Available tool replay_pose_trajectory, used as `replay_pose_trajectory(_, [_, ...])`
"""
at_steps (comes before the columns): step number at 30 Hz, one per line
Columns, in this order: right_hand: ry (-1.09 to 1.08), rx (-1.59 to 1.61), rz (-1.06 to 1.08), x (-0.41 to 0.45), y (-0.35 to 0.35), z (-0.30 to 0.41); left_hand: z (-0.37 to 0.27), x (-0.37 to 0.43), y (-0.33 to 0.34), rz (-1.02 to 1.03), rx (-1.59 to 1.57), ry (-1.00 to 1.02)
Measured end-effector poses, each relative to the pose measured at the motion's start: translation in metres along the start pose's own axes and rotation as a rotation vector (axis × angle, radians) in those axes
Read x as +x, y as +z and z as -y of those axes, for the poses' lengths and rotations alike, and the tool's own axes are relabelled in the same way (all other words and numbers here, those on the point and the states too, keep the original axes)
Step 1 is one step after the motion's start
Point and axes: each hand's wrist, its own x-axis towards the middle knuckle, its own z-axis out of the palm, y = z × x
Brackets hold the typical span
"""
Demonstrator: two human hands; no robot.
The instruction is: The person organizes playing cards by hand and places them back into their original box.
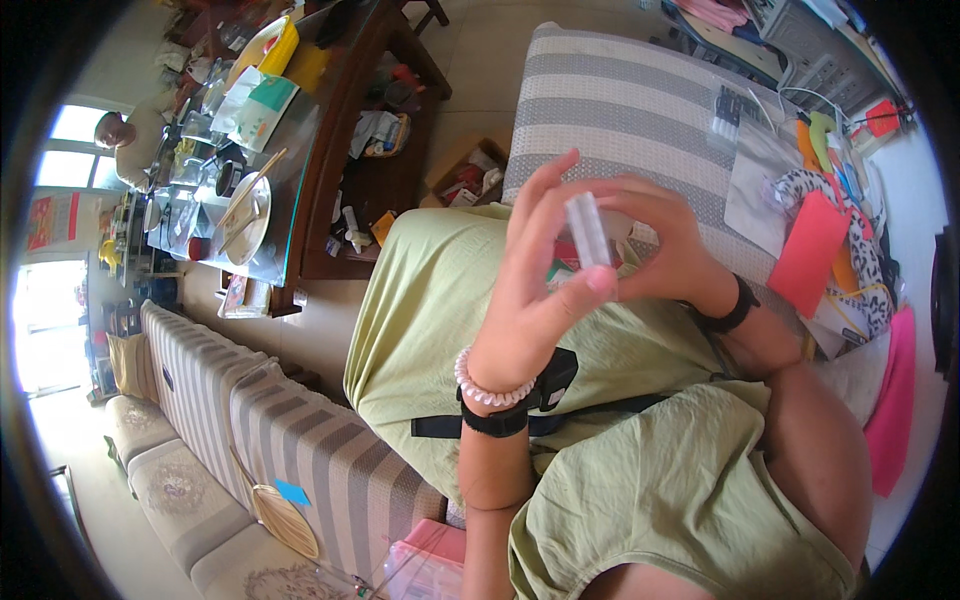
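Observation:
Both hands are raised in front of the lap, around a small clear plastic case [589,231]. My left hand [525,262], with a coiled pale hair tie and a black strap at its wrist, has its thumb on the lower end of the case. Curved around the far side, my right hand [664,244] has its fingertips by the top and its thumb by the bottom; a black band circles that wrist. Red and green patches show between the hands, partly hidden by the fingers. Light green clothing [435,277] covers the lap below.
A glass-topped wooden table [300,187] at left holds a plate [251,217] with chopsticks, a green-and-white packet [259,109] and a yellow basket [274,49]. On the striped sofa [585,90] at right lie a red envelope [810,251] and pens. Another person [142,142] is far left.

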Motion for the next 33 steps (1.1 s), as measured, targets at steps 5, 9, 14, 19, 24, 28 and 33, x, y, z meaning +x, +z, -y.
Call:
replay_pose_trajectory(5, [-0.064, -0.042, 0.072, 0.004, -0.005, 0.004, -0.001, 0.003, -0.003, 0.126, 0.075, -0.034])
replay_pose_trajectory(9, [-0.077, -0.045, 0.079, 0.005, -0.002, 0.002, 0.001, 0.004, -0.004, 0.164, 0.143, -0.052])
replay_pose_trajectory(14, [-0.112, -0.021, 0.042, 0.008, 0.006, 0.001, -0.002, 0.001, -0.004, 0.092, 0.076, -0.087])
replay_pose_trajectory(19, [0.029, -0.042, 0.075, 0.006, 0.003, 0.006, 0.002, 0.005, -0.005, 0.107, 0.102, -0.108])
replay_pose_trajectory(24, [0.035, -0.065, 0.084, 0.008, 0.005, 0.005, 0.008, 0.003, -0.008, 0.088, -0.04, -0.082])
replay_pose_trajectory(28, [0.059, -0.022, 0.079, 0.005, 0.006, 0.003, 0.011, 0.004, -0.012, 0.118, -0.091, -0.131])
replay_pose_trajectory(33, [0.016, 0.045, 0.073, 0.011, 0.008, 0.005, 0.027, 0.002, -0.018, 0.134, -0.102, -0.041])
